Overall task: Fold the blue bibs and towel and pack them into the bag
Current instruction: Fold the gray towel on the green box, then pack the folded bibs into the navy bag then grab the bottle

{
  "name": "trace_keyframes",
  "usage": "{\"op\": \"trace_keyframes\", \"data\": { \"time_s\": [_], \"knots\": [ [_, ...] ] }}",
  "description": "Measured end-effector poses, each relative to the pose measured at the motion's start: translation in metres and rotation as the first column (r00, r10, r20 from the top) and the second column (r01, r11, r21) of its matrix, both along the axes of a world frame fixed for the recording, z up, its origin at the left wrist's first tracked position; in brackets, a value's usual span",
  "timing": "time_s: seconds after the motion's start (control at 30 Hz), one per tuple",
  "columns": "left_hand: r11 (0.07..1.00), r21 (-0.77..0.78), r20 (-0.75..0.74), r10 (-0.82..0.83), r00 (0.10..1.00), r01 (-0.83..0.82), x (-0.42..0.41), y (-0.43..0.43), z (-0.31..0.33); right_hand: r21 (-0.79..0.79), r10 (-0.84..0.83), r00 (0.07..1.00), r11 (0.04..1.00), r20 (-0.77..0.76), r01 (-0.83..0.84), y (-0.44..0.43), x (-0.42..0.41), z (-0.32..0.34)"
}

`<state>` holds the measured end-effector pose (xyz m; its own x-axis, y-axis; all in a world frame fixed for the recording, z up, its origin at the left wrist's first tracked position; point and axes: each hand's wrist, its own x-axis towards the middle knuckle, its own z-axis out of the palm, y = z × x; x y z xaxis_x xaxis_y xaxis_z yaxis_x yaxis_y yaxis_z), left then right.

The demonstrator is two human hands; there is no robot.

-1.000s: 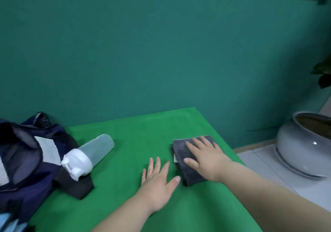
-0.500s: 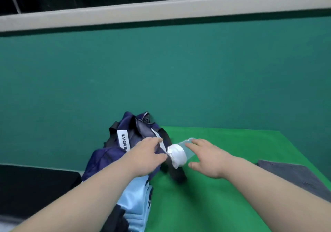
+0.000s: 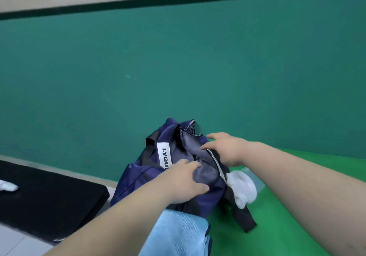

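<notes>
Bag: I see the navy bag at the lower centre of the frame, slumped on the left end of the bench; its mouth faces up and shows a grey lining; a white label reading "LVQU" runs down its upper left side.
Left hand: the left hand lies on top of the bag, just right of the label; its fingers are slightly spread and nearly straight, pressing on the cloth, and I see nothing held in them.
Right hand: the right hand sits at the upper right edge of the bag's mouth, back towards me; thumb and forefinger are apart and both touch the cloth; whether they pinch it I cannot tell.
Blue cloth: a light blue cloth lies at the bottom centre, touching the lower edge of the bag, partly behind my left forearm; I cannot tell if it is a bib or the towel.
Bottle: a bottle with a white cap lies on its side just right of the bag, below my right wrist; a black strap trails under it across the green surface.
Surroundings: a black mat lies at lower left; a teal wall fills the upper frame.
</notes>
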<state>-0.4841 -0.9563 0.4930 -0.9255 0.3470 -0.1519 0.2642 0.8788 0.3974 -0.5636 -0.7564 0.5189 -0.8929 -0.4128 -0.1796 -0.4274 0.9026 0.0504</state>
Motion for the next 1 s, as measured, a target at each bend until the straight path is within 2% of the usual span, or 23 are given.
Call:
{"op": "trace_keyframes", "data": {
  "time_s": [0.1,0.17,0.2,0.3,0.4,0.53,0.8,1.0],
  "knots": [
    [0.991,-0.133,0.127,0.031,0.991,-0.014,-0.02,0.011,-0.015,0.093,0.05,0.998,0.994,0.037,-0.053,-0.004,-0.035,-0.006],
    [0.986,-0.157,0.211,0.083,0.974,-0.05,-0.027,0.011,-0.022,0.105,0.088,0.995,0.99,0.049,-0.092,-0.01,-0.054,-0.013],
    [0.987,-0.146,0.204,0.093,0.974,-0.064,-0.031,0.011,-0.025,0.097,0.105,0.994,0.989,0.042,-0.108,-0.012,-0.062,-0.017],
    [0.991,-0.083,0.123,0.111,0.986,-0.102,-0.038,0.005,-0.034,0.017,0.09,0.996,0.996,-0.019,-0.09,-0.01,-0.077,-0.023],
    [0.978,0.034,0.038,0.205,0.978,-0.206,-0.042,-0.006,-0.035,-0.156,-0.038,0.993,0.988,-0.108,0.021,0.007,-0.084,-0.016],
    [0.922,0.208,-0.127,0.356,0.926,-0.326,-0.057,-0.028,-0.027,-0.467,-0.229,0.939,0.88,-0.257,0.087,0.021,-0.087,0.004],
    [0.922,0.293,-0.347,0.349,0.87,-0.253,-0.079,-0.04,0.024,-0.688,-0.417,0.837,0.722,-0.355,0.068,0.019,-0.076,0.044],
    [0.928,0.289,-0.458,0.348,0.818,-0.234,-0.083,-0.038,0.056,-0.722,-0.473,0.792,0.689,-0.387,0.058,0.03,-0.055,0.072]
  ]
}}
